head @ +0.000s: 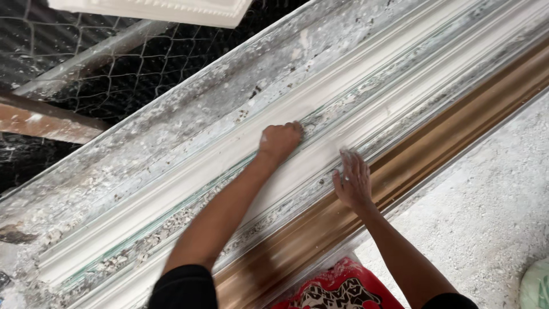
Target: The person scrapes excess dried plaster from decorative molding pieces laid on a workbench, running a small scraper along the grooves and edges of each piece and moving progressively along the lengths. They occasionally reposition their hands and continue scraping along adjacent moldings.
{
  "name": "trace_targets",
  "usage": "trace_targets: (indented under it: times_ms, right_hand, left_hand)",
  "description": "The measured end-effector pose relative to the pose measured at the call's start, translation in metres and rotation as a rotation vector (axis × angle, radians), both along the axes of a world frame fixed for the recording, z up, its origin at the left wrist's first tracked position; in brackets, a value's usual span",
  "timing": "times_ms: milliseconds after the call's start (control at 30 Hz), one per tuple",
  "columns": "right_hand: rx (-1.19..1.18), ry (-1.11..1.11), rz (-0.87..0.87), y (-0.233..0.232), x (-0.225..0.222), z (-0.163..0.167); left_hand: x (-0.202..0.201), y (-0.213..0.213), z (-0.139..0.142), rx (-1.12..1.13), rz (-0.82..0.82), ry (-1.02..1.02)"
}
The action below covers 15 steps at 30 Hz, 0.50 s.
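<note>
- Long white plaster moulding (171, 191) runs corner to corner, ridged and stepped in profile, chalky and smooth on its crests, lying in a crusted grey trough mould (143, 137) flecked with dried plaster.
- Left hand (280, 140) is curled into a loose fist, knuckles pressed down on the moulding's upper ridge; it may have something small tucked inside, but the view doesn't show it.
- Right hand (353, 182) lies flat and open, fingers (350, 163) spread and dusted white, resting on the moulding's lower edge; nothing gripped.
- So the moulding sits directly under both hands, stretching away past the fingertips in both directions.
- Just below the moulding, alongside the right hand, a brown glossy grooved strip (412, 166) runs parallel to it.
- Beyond the moulding's far side: wire mesh (114, 74), dark behind it, and a rusty bar (40, 120).
- On the near side of the moulding, rough pale floor (492, 200) and red patterned cloth (337, 289).
</note>
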State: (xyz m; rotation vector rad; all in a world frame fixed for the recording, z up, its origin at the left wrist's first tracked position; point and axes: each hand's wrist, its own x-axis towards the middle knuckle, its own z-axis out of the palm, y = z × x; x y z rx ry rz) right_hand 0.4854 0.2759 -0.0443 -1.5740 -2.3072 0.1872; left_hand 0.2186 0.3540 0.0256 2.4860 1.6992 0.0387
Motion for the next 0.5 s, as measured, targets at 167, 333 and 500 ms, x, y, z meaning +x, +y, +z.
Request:
trace_targets:
  times_ms: [167,333,500]
  right_hand:
    - [0.014,0.295,0.076,0.001,0.051,-0.003]
    - [0.092,0.315,0.061,0.044,0.139,0.002]
    - [0.155,0.271,0.155,0.144,0.197,-0.004]
  left_hand:
    - [-0.046,-0.035,0.018,-0.047,-0.054,0.117]
    - [-0.025,-0.022,0.013,-0.111,-0.019,0.171]
    - [0.112,0.102,0.01,-0.045,-0.029,0.047]
